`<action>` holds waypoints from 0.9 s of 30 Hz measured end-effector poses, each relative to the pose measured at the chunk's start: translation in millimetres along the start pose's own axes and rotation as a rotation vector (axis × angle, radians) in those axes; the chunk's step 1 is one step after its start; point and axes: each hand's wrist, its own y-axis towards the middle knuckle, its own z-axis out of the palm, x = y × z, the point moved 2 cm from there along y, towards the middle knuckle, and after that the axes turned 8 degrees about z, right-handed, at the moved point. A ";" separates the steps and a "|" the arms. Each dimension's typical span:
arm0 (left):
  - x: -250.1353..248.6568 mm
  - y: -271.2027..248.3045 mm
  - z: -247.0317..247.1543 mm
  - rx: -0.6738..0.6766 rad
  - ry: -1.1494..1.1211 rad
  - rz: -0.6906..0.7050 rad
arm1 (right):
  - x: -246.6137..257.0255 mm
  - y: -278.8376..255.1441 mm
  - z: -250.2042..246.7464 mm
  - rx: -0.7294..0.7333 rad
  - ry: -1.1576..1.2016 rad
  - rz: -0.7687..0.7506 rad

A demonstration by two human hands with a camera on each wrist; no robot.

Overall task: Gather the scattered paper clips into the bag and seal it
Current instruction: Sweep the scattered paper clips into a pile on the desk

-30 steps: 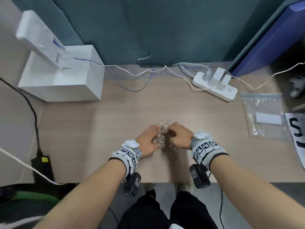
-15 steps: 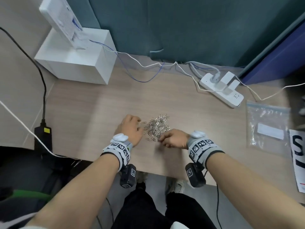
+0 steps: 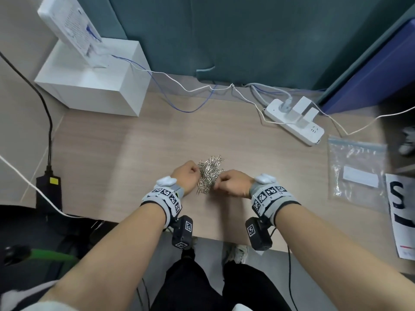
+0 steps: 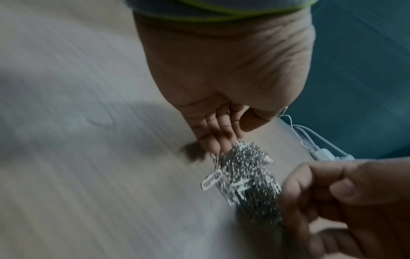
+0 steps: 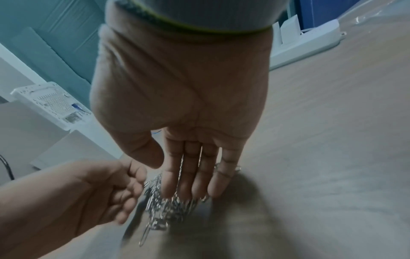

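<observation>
A heap of silver paper clips lies on the wooden table between my hands. My left hand is at the heap's left side, and its bent fingers touch the paper clips. My right hand is at the right side, its fingers straight and held together, pressing down on the paper clips. Neither hand holds anything. The clear zip bag, with a white label, lies flat at the far right, well away from both hands.
A white power strip with plugs and cables lies at the back right. A white box with a white device on it stands at the back left. A printed sheet lies beside the bag. The table's front edge is just behind my wrists.
Both hands have closed in on the clips from either side. The loose spread has been pushed into a narrower, taller heap.
</observation>
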 end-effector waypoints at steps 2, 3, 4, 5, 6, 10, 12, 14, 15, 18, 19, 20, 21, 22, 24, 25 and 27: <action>-7.5 -1.9 -5.2 0.058 -0.179 -0.069 | 0.8 1.3 -3.0 0.073 0.034 0.039; -11.2 -4.8 -6.9 0.147 -0.271 -0.125 | 0.9 1.1 -3.3 0.114 0.019 0.065; -12.1 -7.4 -5.6 0.252 -0.326 -0.176 | -0.2 0.1 -2.9 0.142 -0.002 0.097; -13.9 -10.4 -3.8 0.348 -0.331 -0.201 | -1.0 -0.6 -1.5 0.153 -0.010 0.120; -14.5 -12.5 -1.4 0.414 -0.318 -0.204 | -2.3 0.4 0.8 0.149 0.002 0.127; -17.8 -5.6 1.1 0.360 -0.382 -0.151 | 0.5 8.2 -1.8 0.063 0.015 0.053; -21.7 3.0 -5.7 0.260 -0.395 -0.079 | 6.1 12.7 -12.6 -0.032 0.039 0.003; -25.4 14.3 -19.4 0.091 -0.222 0.047 | 11.0 14.7 -25.5 -0.166 0.051 -0.038; -26.9 20.1 -26.7 0.019 -0.088 0.097 | 13.8 16.4 -31.7 -0.235 0.037 -0.046; -22.4 31.5 -31.6 -0.062 0.185 0.154 | 19.1 22.6 -38.5 -0.340 -0.069 -0.021; -21.2 31.9 -28.6 -0.048 0.208 0.148 | 21.3 23.6 -36.6 -0.326 -0.111 -0.006; -18.3 31.7 -23.6 -0.027 0.216 0.148 | 23.2 24.9 -32.5 -0.294 -0.153 0.007; -17.1 30.1 -18.6 -0.007 0.221 0.155 | 25.9 24.4 -28.0 -0.260 -0.188 0.007; -16.8 27.7 -13.6 0.012 0.219 0.169 | 27.6 24.4 -23.1 -0.230 -0.198 0.001; -20.2 25.1 -9.4 0.022 0.197 0.214 | 30.9 22.8 -18.4 -0.219 -0.165 -0.026; -22.5 27.1 -9.0 0.007 0.190 0.238 | 30.5 22.2 -19.6 -0.240 -0.139 -0.033; -25.0 34.1 -10.2 -0.035 0.210 0.287 | 27.5 21.4 -24.6 -0.297 -0.109 -0.022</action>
